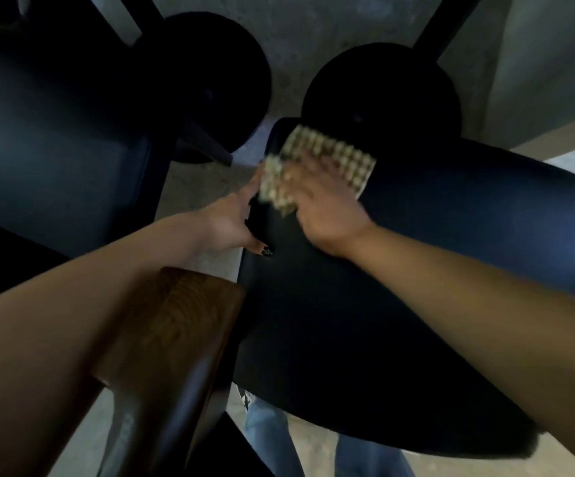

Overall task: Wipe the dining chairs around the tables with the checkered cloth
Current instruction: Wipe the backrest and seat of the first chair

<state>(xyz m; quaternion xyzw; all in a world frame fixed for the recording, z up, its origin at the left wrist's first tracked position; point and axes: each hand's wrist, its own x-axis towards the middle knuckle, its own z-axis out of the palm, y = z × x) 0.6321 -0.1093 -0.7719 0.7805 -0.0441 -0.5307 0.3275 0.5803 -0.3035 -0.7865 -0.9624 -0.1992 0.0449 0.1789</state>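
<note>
A dark blue padded chair seat [416,270] fills the middle and right of the view. The checkered cloth [327,156], beige with dark squares and blurred, lies on the seat's far left part. My right hand [323,208] presses flat on the cloth, fingers spread over it. My left hand [234,218] grips the seat's left edge, thumb on top of the padding and fingers hidden below the rim.
A second dark blue chair [55,149] stands at the left. A brown wooden chair back [176,325] rises in the foreground under my left forearm. Two round black table bases [382,98] sit on the grey concrete floor. My jeans show at the bottom.
</note>
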